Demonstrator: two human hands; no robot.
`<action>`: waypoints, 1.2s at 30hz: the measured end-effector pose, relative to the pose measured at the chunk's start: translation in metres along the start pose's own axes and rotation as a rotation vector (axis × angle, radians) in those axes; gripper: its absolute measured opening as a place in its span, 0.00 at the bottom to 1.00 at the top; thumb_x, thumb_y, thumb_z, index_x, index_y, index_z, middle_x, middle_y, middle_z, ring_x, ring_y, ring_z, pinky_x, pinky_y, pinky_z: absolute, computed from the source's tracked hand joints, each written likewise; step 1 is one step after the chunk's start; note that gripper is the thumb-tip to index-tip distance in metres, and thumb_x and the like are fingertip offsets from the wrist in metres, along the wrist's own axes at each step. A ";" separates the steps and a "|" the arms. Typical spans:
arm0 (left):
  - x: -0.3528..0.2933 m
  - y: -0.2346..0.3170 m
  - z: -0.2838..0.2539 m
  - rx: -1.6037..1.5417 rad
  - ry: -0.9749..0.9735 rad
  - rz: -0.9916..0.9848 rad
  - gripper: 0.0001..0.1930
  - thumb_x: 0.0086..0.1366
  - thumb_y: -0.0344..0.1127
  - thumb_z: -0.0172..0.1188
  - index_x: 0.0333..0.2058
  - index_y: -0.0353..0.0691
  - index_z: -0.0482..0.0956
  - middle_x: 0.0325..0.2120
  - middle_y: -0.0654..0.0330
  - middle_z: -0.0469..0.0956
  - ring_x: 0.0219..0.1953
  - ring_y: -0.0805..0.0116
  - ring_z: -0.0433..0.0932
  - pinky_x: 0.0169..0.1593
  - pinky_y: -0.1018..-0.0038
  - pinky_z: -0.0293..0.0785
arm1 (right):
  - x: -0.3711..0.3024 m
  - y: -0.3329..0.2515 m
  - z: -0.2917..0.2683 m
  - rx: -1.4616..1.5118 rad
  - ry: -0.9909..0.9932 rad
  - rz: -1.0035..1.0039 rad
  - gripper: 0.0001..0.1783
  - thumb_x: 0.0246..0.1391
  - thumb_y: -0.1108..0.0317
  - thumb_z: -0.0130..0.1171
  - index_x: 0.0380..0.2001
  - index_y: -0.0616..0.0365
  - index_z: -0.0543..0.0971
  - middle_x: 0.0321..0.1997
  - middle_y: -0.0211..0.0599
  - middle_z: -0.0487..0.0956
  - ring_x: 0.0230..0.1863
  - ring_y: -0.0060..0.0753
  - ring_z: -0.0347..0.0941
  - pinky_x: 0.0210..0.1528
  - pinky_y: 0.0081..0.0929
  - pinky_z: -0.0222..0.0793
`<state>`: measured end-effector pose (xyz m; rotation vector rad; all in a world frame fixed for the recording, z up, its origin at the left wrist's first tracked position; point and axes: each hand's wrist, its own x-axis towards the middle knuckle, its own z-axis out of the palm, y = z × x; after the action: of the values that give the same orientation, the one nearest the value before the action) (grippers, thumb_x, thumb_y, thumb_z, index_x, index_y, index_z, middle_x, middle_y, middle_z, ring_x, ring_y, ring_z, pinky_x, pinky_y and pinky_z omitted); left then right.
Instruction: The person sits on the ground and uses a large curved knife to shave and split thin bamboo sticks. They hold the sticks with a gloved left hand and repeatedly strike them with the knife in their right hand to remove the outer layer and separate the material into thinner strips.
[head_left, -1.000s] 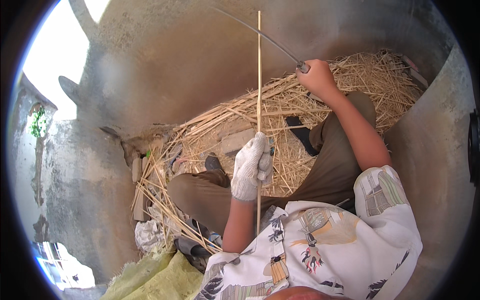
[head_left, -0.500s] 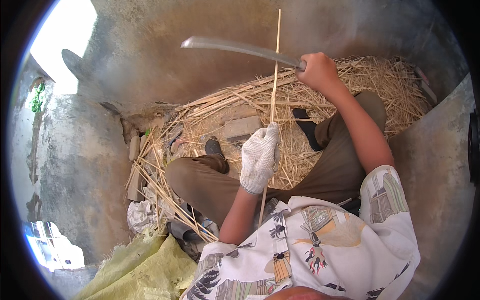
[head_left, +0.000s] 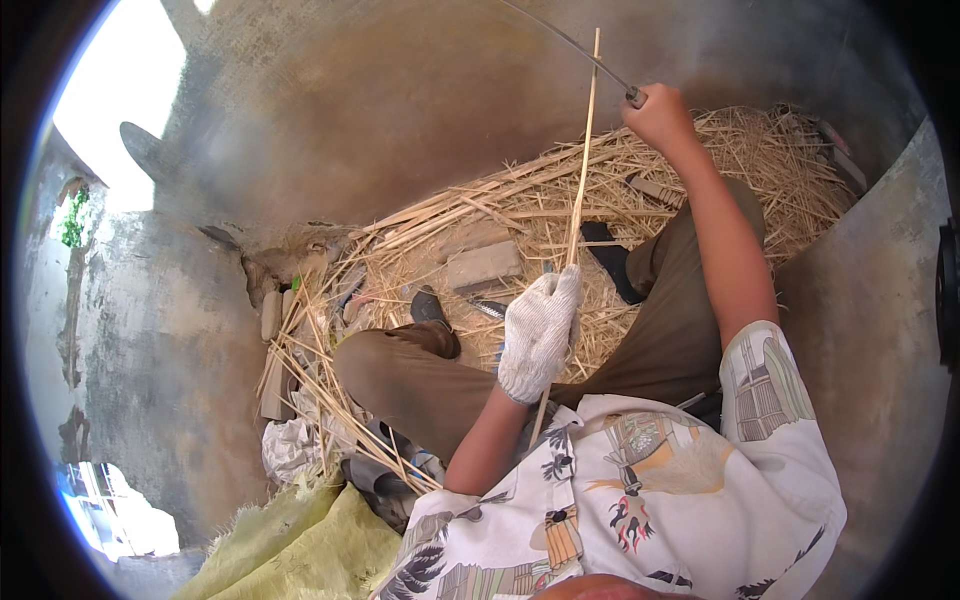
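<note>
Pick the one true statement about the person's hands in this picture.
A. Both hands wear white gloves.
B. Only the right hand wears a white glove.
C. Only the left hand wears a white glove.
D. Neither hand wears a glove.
C: the left hand wears a white knitted glove and grips the thin bamboo strip, while the bare right hand holds the long blade by its handle.

A crumpled yellow-green woven sack lies at lower left, beside white plastic wrapping.

Daylight glare upper left – hazy floor (fisheye-bent rim).
</note>
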<state>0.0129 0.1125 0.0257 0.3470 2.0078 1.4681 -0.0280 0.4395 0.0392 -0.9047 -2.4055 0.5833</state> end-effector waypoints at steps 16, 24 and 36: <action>-0.013 0.001 0.002 -0.057 -0.202 -0.002 0.24 0.78 0.53 0.52 0.29 0.38 0.75 0.12 0.66 0.70 0.12 0.78 0.66 0.18 0.77 0.62 | 0.070 0.075 -0.010 0.103 0.268 0.228 0.18 0.50 0.54 0.65 0.21 0.61 0.81 0.22 0.46 0.82 0.27 0.51 0.81 0.34 0.44 0.74; -0.006 -0.005 -0.006 -0.025 -0.258 0.172 0.26 0.81 0.51 0.44 0.36 0.32 0.79 0.10 0.65 0.70 0.12 0.77 0.67 0.20 0.77 0.64 | 0.053 0.081 -0.006 0.325 0.298 0.217 0.19 0.47 0.52 0.65 0.21 0.60 0.82 0.20 0.39 0.81 0.24 0.39 0.78 0.32 0.40 0.72; -0.004 -0.021 0.005 0.273 -0.002 0.367 0.27 0.80 0.53 0.48 0.36 0.34 0.83 0.12 0.62 0.72 0.15 0.75 0.73 0.24 0.72 0.69 | 0.024 0.034 -0.018 -0.039 0.215 -0.258 0.14 0.51 0.57 0.65 0.20 0.53 0.80 0.20 0.38 0.79 0.25 0.47 0.76 0.32 0.41 0.73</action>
<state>0.0218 0.1065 0.0067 0.8712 2.2314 1.3946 -0.0167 0.4829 0.0418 -0.6232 -2.2947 0.3260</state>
